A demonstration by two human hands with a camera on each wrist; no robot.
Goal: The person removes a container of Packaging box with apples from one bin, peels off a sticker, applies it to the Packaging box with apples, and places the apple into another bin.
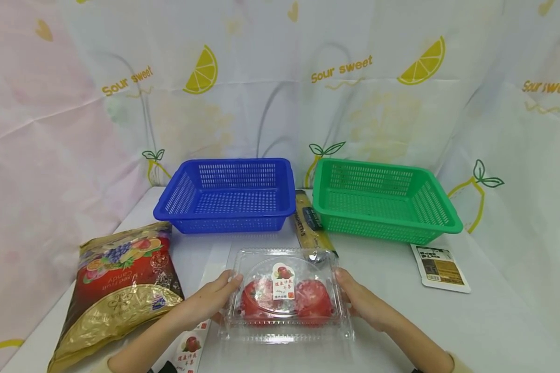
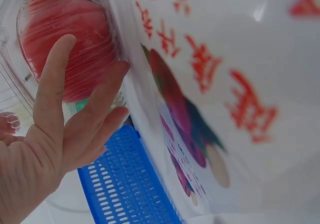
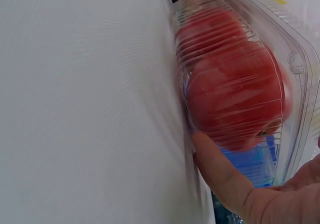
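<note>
The clamshell with two red tomatoes sits on the counter at the near edge, in front of the blue basket and green basket. Both hands flank it — the left hand lies with straight fingers flat against its left wall, the right hand presses its right side, fingers along the wall and partly under the edge. Neither is curled round it. This looks like the grasp stage: the box is bracketed, not lifted. The next move calls for even squeeze from both sides — the thin plastic flexes — then a level lift.
</note>
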